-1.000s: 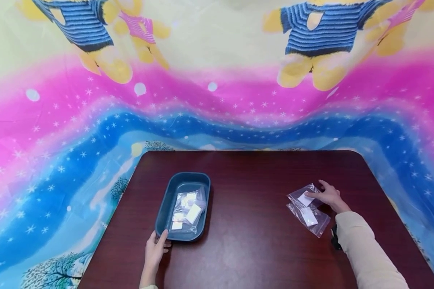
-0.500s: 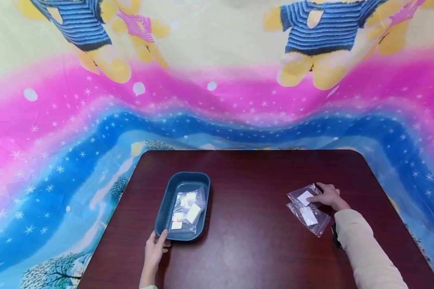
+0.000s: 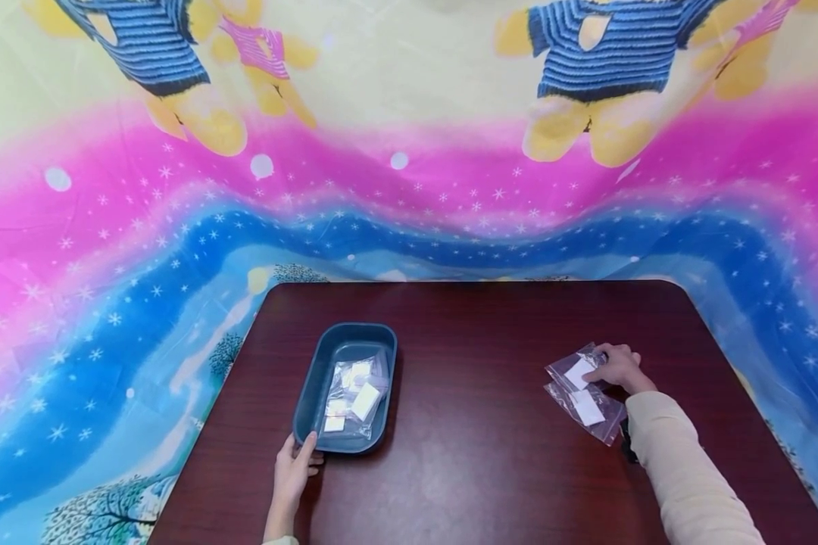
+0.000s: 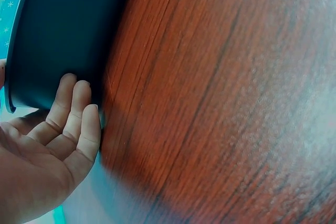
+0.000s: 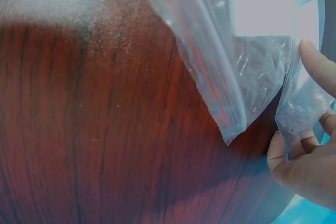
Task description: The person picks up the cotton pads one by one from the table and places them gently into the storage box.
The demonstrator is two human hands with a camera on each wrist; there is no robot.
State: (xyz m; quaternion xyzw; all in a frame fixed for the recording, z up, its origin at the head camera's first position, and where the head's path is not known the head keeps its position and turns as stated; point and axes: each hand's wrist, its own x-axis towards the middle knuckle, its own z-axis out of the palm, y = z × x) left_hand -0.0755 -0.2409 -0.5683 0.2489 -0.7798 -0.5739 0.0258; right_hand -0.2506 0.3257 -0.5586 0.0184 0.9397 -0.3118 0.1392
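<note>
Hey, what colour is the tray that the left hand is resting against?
The tray is dark teal-blue, clearest in the head view, with the left hand at its near end.

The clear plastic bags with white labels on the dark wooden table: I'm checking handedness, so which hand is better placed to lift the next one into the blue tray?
Right, probably. The right hand already pinches the upper clear plastic bag, while the left hand rests against the blue plastic tray, steadying it.

Glossy dark wood-grain table; matt blue plastic tray; clear, crinkled plastic bags holding white paper slips; smooth printed cloth backdrop.
</note>
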